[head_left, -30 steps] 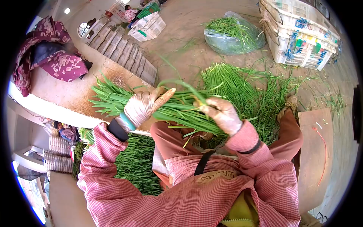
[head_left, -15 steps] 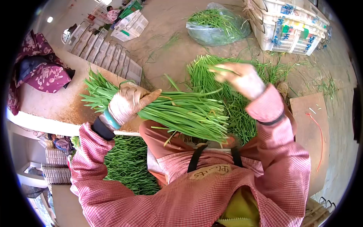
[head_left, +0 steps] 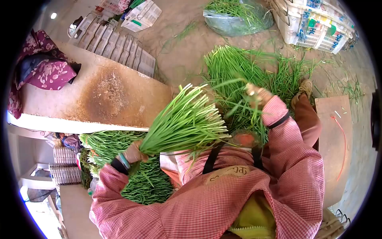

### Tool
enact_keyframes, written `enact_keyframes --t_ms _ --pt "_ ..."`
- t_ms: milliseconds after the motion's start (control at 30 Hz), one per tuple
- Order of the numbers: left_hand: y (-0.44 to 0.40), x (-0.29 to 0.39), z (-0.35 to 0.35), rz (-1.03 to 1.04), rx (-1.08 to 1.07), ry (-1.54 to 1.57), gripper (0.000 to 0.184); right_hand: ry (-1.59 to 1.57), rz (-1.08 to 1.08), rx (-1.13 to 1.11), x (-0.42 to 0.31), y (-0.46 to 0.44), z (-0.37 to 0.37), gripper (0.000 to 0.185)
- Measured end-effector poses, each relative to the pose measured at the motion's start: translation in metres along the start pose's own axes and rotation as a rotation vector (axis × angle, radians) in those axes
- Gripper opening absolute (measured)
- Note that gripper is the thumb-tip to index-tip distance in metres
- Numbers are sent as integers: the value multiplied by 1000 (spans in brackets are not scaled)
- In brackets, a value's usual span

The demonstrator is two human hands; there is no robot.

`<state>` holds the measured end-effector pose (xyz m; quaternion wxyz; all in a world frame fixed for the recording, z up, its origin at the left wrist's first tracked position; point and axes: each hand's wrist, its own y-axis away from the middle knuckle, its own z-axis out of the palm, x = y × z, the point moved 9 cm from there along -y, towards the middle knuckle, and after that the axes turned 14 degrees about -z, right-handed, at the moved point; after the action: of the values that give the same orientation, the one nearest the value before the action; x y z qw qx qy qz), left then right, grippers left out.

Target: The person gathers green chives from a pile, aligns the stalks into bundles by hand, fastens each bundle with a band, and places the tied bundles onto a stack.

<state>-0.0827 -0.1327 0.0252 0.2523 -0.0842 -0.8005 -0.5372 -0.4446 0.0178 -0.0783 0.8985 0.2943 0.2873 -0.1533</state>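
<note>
A thick bunch of garlic chives [head_left: 187, 119] is gripped in my left hand [head_left: 135, 153], with its pale cut ends spread toward the upper right. My fingers wrap round the leafy end, partly hidden by the leaves. My right hand [head_left: 259, 96], somewhat blurred, is curled beside a larger pile of chives [head_left: 234, 65] on the floor. A few loose leaves [head_left: 229, 83] trail from its fingertips, and others hang just below it. More chives [head_left: 147, 183] lie below my left forearm.
On the left stands a board-topped bench [head_left: 147, 85] with a brown-stained patch and a flowered purple cloth [head_left: 49, 73]. Stacked crates [head_left: 119, 51] stand behind it. A plastic bag of greens [head_left: 238, 20] and white baskets [head_left: 314, 32] are at the back. A flat board [head_left: 334, 147] lies right.
My left hand has drawn the bunch off the bench, down and toward my body, tilting its cut ends upward. My right hand has lowered slightly, with loose leaves now hanging near it.
</note>
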Motion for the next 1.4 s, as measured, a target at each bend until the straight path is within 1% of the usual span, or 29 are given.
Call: enact_keyframes --t_ms 33,100,133,167,233,300,333,367,400,433,467,500,533,567,633,700,767,867,900,967,1000,1067,1100,1167,1233,1267,1333,1367,1400 --pt "-6 -23 4 26 -2 58 48 -139 -29 65 -11 -10 -23 28" --pt "-18 -87 14 -84 -42 234 47 -500 -99 -177 -25 -58 -79 18" --pt "-17 -94 26 -121 15 254 45 -373 -174 -163 -26 -61 -100 19" --pt "-22 -103 35 -47 50 270 45 -242 -242 -141 -27 -65 -120 20" --pt "-25 -113 56 0 95 389 46 55 -238 26 -15 -34 -98 22" --pt "-26 -108 76 74 197 485 49 28 -151 -128 13 -27 -73 25" --pt "-19 -98 83 127 313 480 53 156 -271 -139 25 -24 -67 26" --pt "-22 -109 85 186 405 473 50 307 -234 -43 31 3 -39 29" --pt "-20 -116 92 147 452 528 55 228 -77 -182 63 7 -16 42" --pt "-19 -122 97 107 498 581 60 259 19 -273 91 20 3 72" --pt "-18 -119 103 133 514 638 59 749 171 -330 113 39 14 89" --pt "-18 -115 108 160 529 693 58 940 141 -323 126 49 33 96" --pt "-18 -119 108 173 526 722 58 813 277 -309 148 52 39 96" --pt "-19 -122 109 188 526 753 57 582 414 -241 156 60 42 82" --pt "-14 -120 100 165 540 635 56 72 442 -168 216 15 -12 56" --pt "-15 -124 90 117 401 500 50 -186 334 -67 183 -12 -35 50" --pt "-14 -116 89 74 221 522 43 -320 127 123 124 -39 -70 44" --pt "-15 -124 86 -62 129 542 34 -443 -143 361 46 -60 -127 36" --pt "-13 -128 88 -122 77 580 32 -467 -197 332 30 -59 -131 33" --pt "-11 -128 91 -169 54 602 33 -423 -278 34 12 -56 -116 29" --pt "-11 -126 95 -187 29 647 35 -256 -182 66 13 -55 -111 29" --pt "-9 -110 107 -168 -39 738 42 17 -53 -214 47 -50 -70 33" --pt "-9 -105 111 -168 -38 738 42 178 23 -106 58 -22 -65 40" --pt "-10 -100 121 -178 -65 824 46 151 45 -301 90 17 -4 79" --pt "-12 -103 126 -161 31 907 46 321 337 -381 138 50 35 87" --pt "-13 -102 129 -129 87 882 45 734 277 -570 158 55 48 89" --pt "-14 -100 131 -105 171 802 48 865 327 -598 182 61 65 91" --pt "-14 -101 130 -103 171 800 48 575 442 -448 187 65 70 92" --pt "-13 -103 130 -100 149 851 45 476 519 -401 206 57 54 93"
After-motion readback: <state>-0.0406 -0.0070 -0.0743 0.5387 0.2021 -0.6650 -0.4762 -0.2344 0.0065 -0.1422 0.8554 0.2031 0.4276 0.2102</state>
